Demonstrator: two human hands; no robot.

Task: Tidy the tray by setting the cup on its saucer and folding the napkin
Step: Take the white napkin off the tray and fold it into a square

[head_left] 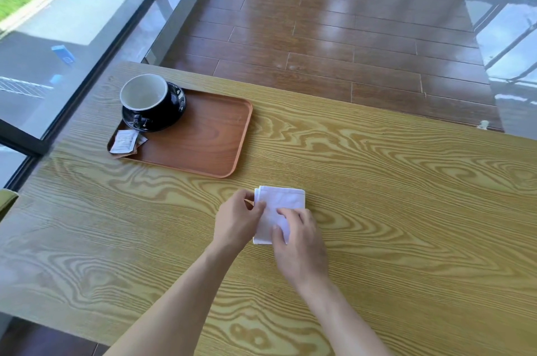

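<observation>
The black ceramic cup with a pale inside (144, 93) stood upright on its black glossy saucer (174, 111) at about ten o'clock, in the far-left corner of the reddish-brown wooden tray (203, 137); that half of the job looked done. Small torn paper sachets (125, 142) lay on the tray just beside the saucer, toward six o'clock of it.

The white paper napkin (280, 201) lay off the tray on the pale yellow-grained wooden table (406, 196), near the tray's near edge toward five o'clock, already doubled into a small rectangle with layered edges showing at its far-left corner. The left hand (236, 219) pinched the napkin's left edge, thumb and fingers closed on the layers. The right hand (299, 242) rested flat on the napkin's near-right part, fingers pressing down rather than gripping.

The step in hand appeared to be finishing the fold. To do it well, the left hand should probably keep the stacked edges aligned while the right fingers run firmly along the crease from the middle outward, so the layers do not slide or fan. Thin paper would likely spring open if released before the crease is set. The tidy square would then belong back on the tray's bare right half.
</observation>
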